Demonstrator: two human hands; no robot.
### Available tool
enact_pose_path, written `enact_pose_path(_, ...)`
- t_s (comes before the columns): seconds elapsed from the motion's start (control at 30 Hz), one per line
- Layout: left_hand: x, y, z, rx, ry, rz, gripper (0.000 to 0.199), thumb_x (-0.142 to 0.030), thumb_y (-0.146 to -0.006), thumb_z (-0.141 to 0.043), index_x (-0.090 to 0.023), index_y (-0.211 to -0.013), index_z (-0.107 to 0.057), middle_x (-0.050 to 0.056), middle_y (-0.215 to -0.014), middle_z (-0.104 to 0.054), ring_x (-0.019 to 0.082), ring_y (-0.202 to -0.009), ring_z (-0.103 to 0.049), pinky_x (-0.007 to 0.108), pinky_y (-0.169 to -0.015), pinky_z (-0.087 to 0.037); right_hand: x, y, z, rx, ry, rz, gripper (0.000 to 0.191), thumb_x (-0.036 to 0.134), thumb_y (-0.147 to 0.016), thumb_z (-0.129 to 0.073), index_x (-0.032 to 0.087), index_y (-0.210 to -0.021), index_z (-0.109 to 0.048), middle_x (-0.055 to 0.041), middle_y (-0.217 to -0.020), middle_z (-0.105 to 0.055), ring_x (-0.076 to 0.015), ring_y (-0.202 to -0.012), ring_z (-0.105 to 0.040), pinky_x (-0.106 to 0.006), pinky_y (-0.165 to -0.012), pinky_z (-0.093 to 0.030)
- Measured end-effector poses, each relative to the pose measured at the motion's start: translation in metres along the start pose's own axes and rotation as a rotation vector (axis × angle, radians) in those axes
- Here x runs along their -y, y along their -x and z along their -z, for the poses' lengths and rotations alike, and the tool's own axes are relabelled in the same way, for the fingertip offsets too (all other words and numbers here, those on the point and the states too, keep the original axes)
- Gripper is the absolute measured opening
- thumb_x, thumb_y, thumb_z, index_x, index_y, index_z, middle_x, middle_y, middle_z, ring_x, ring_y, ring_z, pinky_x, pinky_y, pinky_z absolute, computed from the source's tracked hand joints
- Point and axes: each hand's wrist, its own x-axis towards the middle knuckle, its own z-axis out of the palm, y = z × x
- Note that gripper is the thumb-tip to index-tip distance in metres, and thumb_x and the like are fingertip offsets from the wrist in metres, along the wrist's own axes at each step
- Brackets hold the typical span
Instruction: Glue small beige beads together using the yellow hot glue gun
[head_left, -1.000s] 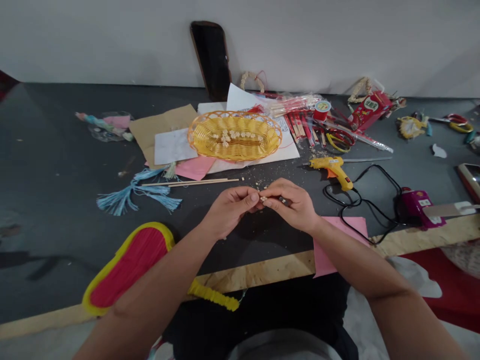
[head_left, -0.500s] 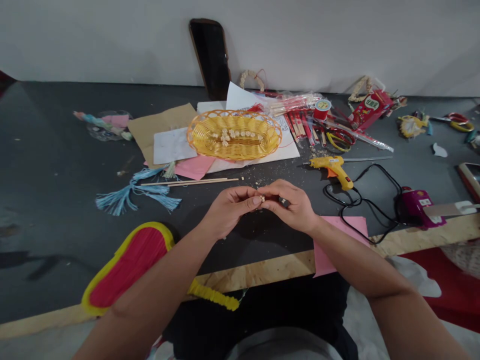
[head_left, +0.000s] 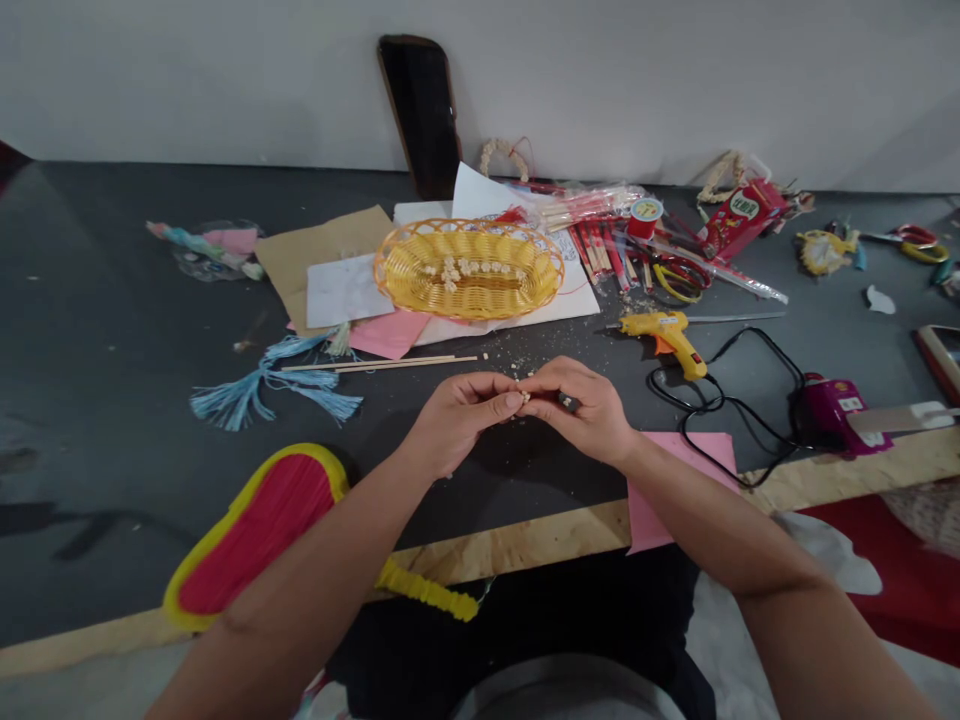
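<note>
Between the fingertips of both hands is a tiny cream-coloured piece [head_left: 524, 397], too small to make out fully. My left hand [head_left: 461, 420] pinches it from the left, thumb on top. From the right, my right hand [head_left: 589, 410] presses thumb and forefinger against the same piece. A small dark object with a light mark [head_left: 568, 402] shows at the right hand's curled fingers; its kind is unclear. Just beyond the hands lie two thin wooden sticks [head_left: 405, 363] and pale crumbs. Further back, a yellow woven basket [head_left: 469, 300] holds several small cream clusters.
A yellow glue gun [head_left: 671, 335] with a black cord lies to the right. Blue tassels [head_left: 262, 390] and a red-and-yellow fan-shaped piece [head_left: 262, 530] are on the left. Pink paper [head_left: 697, 460] overhangs the table's front edge. A phone [head_left: 424, 115] leans against the wall.
Both hands stay in nearly the same place, the right fingers shifting very slightly around the tiny piece. A few more pale crumbs show near the fingertips.
</note>
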Motion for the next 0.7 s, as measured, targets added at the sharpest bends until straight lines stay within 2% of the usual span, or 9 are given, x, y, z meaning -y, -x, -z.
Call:
enact_pose_path(0.23,0.000,0.000,-0.002,-0.017,0.013,0.010,0.025,-0.036,-0.060,-0.090,-0.016,-0.071,-0.078,0.001,-0.064,-0.068,0.008,-0.061,-0.054,0.021,-0.061,-0.041,0.000,0.000,0.000,0.005,0.004,0.015,0.016,0.023,-0.090,-0.067,0.022,-0.106,-0.072,-0.0051,-0.091,-0.072,-0.0152,-0.086,-0.067,-0.029,-0.077,-0.057)
enact_pose_path(0.33,-0.003,-0.001,-0.001,-0.072,0.043,-0.011,0.026,-0.034,-0.057,-0.092,-0.016,-0.069,-0.077,0.001,-0.063,-0.068,0.009,-0.060,-0.055,0.021,-0.060,-0.042,0.001,0.000,0.002,0.013,-0.008,-0.003,0.021,0.024,-0.094,-0.061,0.023,-0.113,-0.070,-0.0062,-0.095,-0.072,-0.0152,-0.086,-0.066,-0.029,-0.076,-0.056)
enact_pose_path(0.47,-0.010,-0.003,0.002,-0.185,0.160,-0.107,0.027,-0.034,-0.056,-0.092,-0.016,-0.068,-0.076,0.002,-0.061,-0.067,0.009,-0.056,-0.053,0.021,-0.056,-0.042,-0.002,0.001,0.004,-0.092,-0.018,-0.196,0.025,0.029,-0.101,-0.046,0.021,-0.110,-0.068,-0.0047,-0.090,-0.071,-0.0101,-0.067,-0.061,-0.025,-0.065,-0.054)
enact_pose_path(0.57,-0.015,-0.004,0.002,-0.192,0.223,-0.159,0.025,-0.031,-0.057,-0.092,-0.015,-0.067,-0.075,0.001,-0.058,-0.063,0.007,-0.053,-0.047,0.021,-0.054,-0.041,-0.006,0.000,0.006,-0.193,-0.044,-0.322,0.023,0.034,-0.099,-0.051,0.020,-0.104,-0.068,-0.0015,-0.081,-0.070,-0.0074,-0.056,-0.056,-0.021,-0.056,-0.051)
enact_pose_path(0.7,-0.016,-0.004,0.001,-0.190,0.250,-0.148,0.024,-0.028,-0.058,-0.091,-0.014,-0.068,-0.074,0.001,-0.058,-0.061,0.007,-0.053,-0.045,0.021,-0.052,-0.040,-0.009,-0.004,0.011,-0.263,-0.077,-0.382,0.017,0.030,-0.092,-0.060,0.019,-0.099,-0.071,-0.0003,-0.078,-0.073,-0.0060,-0.054,-0.057,-0.019,-0.053,-0.049)
